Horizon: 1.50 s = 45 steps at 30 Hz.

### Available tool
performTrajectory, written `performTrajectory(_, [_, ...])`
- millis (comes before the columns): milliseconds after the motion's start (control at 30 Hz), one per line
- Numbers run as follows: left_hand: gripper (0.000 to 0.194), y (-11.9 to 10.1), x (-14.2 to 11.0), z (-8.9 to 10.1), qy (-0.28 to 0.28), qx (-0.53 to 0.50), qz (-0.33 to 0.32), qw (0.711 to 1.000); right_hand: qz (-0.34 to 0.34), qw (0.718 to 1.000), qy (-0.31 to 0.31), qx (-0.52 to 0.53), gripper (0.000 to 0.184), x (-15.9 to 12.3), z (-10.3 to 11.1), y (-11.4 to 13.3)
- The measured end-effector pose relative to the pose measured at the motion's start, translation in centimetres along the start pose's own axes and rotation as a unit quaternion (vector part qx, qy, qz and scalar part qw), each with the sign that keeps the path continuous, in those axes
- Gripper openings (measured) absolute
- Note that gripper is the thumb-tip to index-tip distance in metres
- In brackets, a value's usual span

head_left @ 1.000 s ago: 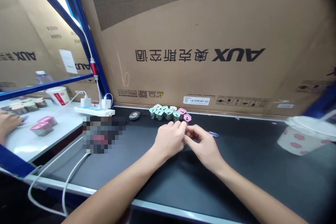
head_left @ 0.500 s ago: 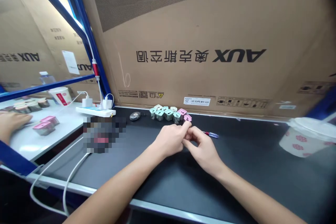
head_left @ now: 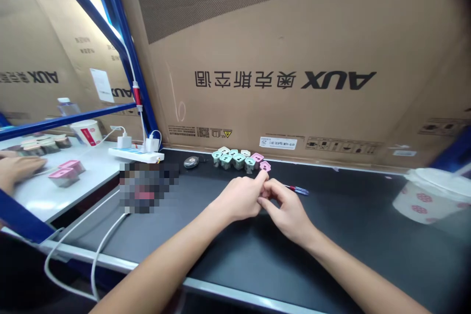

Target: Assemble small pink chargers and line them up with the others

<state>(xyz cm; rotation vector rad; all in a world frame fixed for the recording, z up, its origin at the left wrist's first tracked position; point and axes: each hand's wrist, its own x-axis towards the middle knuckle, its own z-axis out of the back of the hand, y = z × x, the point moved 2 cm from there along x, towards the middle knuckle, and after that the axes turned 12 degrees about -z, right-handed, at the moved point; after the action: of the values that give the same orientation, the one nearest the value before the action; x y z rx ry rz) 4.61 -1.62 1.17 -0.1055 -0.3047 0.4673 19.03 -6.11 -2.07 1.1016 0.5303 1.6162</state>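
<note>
My left hand [head_left: 241,198] and my right hand [head_left: 287,211] meet at the middle of the black mat [head_left: 331,235], fingers curled and pinched together. What they pinch is hidden between the fingertips. Just beyond them stands a cluster of several small green plug adapters [head_left: 231,158] with two pink plug adapters [head_left: 260,162] at its right end. The left fingertips are close to the nearest pink one. A pen [head_left: 297,189] lies on the mat right behind my right hand.
A big cardboard box [head_left: 294,59] walls off the back. A white paper cup [head_left: 430,196] stands at right. At left are a small dark object [head_left: 191,161], a white power strip [head_left: 136,155], cables [head_left: 95,250], and another person's hand [head_left: 18,169] by pink adapters [head_left: 66,174].
Both hands stayed pinched together and drew slightly toward me, away from the adapters. The view shifted a little to the left.
</note>
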Motion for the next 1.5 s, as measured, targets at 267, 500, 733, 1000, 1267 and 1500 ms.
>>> performTrajectory(267, [0.048, 0.6, -0.4, 0.0, -0.069, -0.123, -0.061, 0.988, -0.04, 0.996, 0.031, 0.074, 0.01, 0.4, 0.3, -0.2])
performTrajectory(500, [0.038, 2.6, -0.4, 0.5, -0.182, -0.197, -0.021, 0.963, -0.05, 0.98, -0.082, 0.172, 0.022, 1.2, 2.3, -0.7])
performTrajectory(733, [0.048, 4.1, -0.7, 0.3, -0.305, -0.272, 0.049, 0.911, 0.012, 0.994, -0.099, -0.039, 0.019, 2.3, 2.9, -3.5])
performTrajectory(1000, [0.026, 5.5, -0.4, -0.5, -0.294, -0.229, 0.054, 0.926, 0.098, 0.984, -0.061, -0.134, 0.016, 2.3, 1.9, -3.9])
performTrajectory(1267, [0.047, 6.3, -0.5, -1.7, -0.242, -0.336, 0.004, 0.91, 0.057, 0.992, -0.027, -0.111, 0.016, 2.3, 2.7, -3.8])
performTrajectory(1500, [0.042, 6.4, -0.4, -2.0, -0.223, -0.357, -0.013, 0.907, -0.005, 0.996, 0.021, -0.082, 0.032, 2.3, 2.9, -4.2])
